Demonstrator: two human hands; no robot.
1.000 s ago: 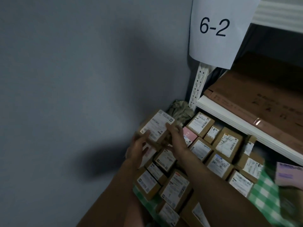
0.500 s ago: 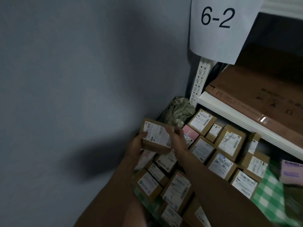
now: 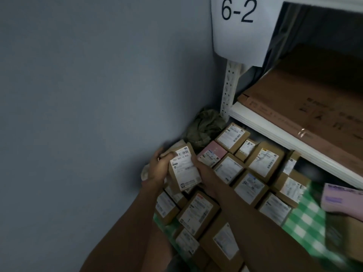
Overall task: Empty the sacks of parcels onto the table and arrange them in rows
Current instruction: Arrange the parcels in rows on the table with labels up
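Observation:
I hold a small brown cardboard parcel (image 3: 184, 169) with a white shipping label between both hands, just above the table's back left corner by the wall. My left hand (image 3: 160, 167) grips its left side, my right hand (image 3: 204, 170) its right side. Below and to the right, several labelled brown parcels (image 3: 263, 163) lie side by side in rows on the green checked tablecloth (image 3: 302, 226). A pink parcel (image 3: 212, 154) lies among them. A crumpled olive sack (image 3: 204, 128) is bunched in the corner behind the rows.
A grey wall (image 3: 88, 114) runs along the left. A white metal shelf (image 3: 290, 138) overhangs the back of the table and carries a flat cardboard box (image 3: 306, 107); a paper sign reading 6-2 (image 3: 239, 26) hangs above. A lilac packet (image 3: 343, 197) lies at the right.
Both hands brought the parcel down from chest height toward the back left corner and turned it, so its label now stands lengthwise. The view moved closer to the table.

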